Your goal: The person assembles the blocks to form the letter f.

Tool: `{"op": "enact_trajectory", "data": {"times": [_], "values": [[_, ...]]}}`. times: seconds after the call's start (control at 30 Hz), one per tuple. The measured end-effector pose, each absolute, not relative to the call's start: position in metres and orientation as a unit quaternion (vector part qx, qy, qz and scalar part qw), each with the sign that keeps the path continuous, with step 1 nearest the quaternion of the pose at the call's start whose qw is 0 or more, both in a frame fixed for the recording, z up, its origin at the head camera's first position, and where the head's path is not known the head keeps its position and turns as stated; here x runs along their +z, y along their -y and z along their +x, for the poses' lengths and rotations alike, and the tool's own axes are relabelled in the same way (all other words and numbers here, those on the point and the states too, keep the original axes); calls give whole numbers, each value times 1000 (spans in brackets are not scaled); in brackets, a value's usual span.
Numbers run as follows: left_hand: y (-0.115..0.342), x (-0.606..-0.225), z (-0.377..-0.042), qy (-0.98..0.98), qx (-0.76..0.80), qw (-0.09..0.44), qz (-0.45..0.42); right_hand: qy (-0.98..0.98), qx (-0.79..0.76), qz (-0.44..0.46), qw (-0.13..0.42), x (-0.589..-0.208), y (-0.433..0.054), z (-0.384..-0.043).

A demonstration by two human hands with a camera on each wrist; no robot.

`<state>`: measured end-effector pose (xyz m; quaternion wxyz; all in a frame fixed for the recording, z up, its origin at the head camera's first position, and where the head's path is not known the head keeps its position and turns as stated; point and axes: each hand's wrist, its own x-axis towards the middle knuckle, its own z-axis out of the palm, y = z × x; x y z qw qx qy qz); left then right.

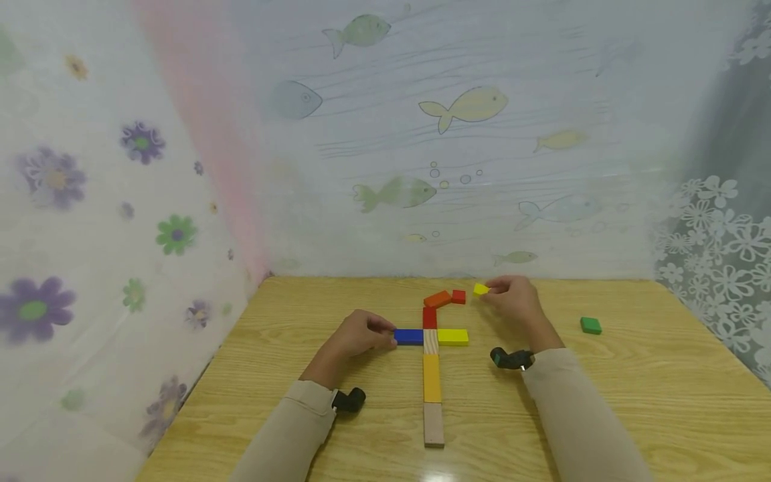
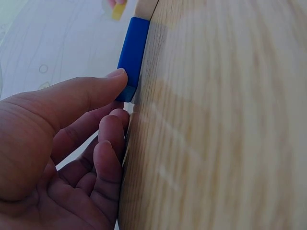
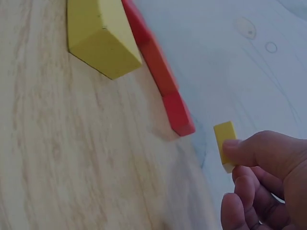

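My left hand (image 1: 359, 335) pinches the outer end of a blue block (image 1: 409, 337) lying on the table; the left wrist view shows the thumb on it. Between the thumb and fingers of my right hand (image 1: 514, 299) is a small yellow block (image 3: 224, 139), just right of a small red block (image 1: 459, 296). An orange block (image 1: 438, 299) slants from that red one to another red block (image 1: 430, 318). Below this lies a striped wooden block (image 1: 430, 341), flanked by the blue block and a longer yellow block (image 1: 453, 337). An amber block (image 1: 432, 378) and a plain wooden block (image 1: 434, 425) continue towards me.
A green block (image 1: 591, 325) lies apart on the right of the wooden table (image 1: 632, 402). Curtains printed with fish (image 1: 476, 107) and flowers (image 1: 177, 234) hang behind and to the left. Each wrist wears a small black camera.
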<state>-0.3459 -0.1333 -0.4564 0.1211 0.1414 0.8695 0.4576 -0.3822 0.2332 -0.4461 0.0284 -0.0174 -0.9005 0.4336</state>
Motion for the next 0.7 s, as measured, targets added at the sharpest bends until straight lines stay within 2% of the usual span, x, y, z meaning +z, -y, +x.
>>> {"op": "enact_trajectory", "data": {"times": [0.7], "values": [[134,-458,-346,-865,465,123,145,900,436,-12,16,-462,-225,-382]]}}
